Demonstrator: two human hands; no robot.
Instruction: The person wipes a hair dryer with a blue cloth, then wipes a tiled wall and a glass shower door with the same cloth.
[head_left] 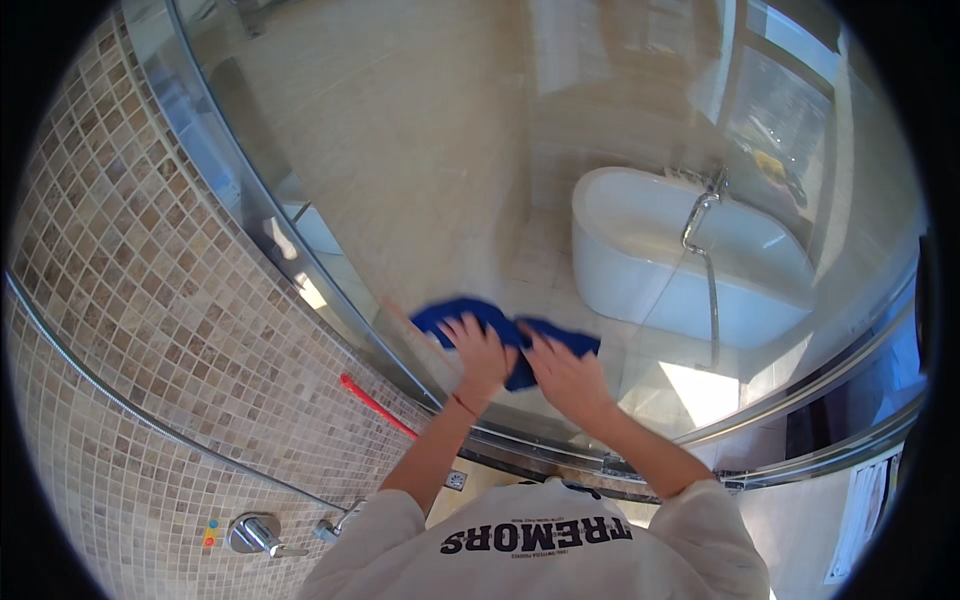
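Note:
A blue cloth (pixel 565 333) is spread against the curved glass panel (pixel 430 190) in front of me, bunched together in its middle. On its left half lies my left hand (pixel 482 352), fingers fanned over the fabric and thumb toward the bunched part. My right hand (pixel 568 378) grips the cloth's right half from below, close beside the left. Both forearms reach up from my pale shirt. Motion slightly blurs the fingers and the cloth's edge.
Beyond the glass stands a white bathtub (pixel 640 290) with a chrome tub faucet (pixel 700 205). To my left, a mosaic tile wall (pixel 150 270) carries a metal shower hose (pixel 150 415) and a mixer valve (pixel 257 534). Near my left forearm is a red rod-like thing (pixel 375 404).

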